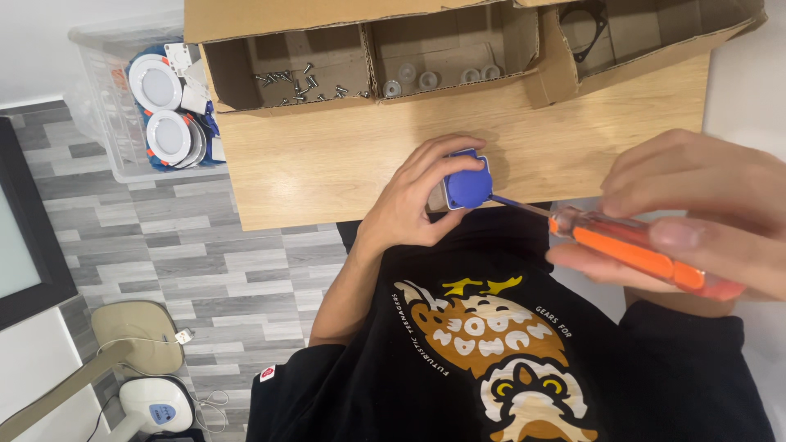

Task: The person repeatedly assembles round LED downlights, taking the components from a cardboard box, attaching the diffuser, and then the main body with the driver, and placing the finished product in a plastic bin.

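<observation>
My left hand [417,196] grips a small blue and white plastic socket part [468,185] at the near edge of the wooden table [327,164]. My right hand [704,205] holds an orange-handled screwdriver [639,250]. Its thin shaft [520,205] points left and its tip meets the blue part. My fingers wrap the handle from above and below.
A cardboard box [368,49] with compartments sits at the table's far side: loose screws [299,83] on the left, clear round pieces [434,78] in the middle, a black frame [585,29] on the right. A clear plastic bin [123,106] with round white lamps stands on the floor to the left.
</observation>
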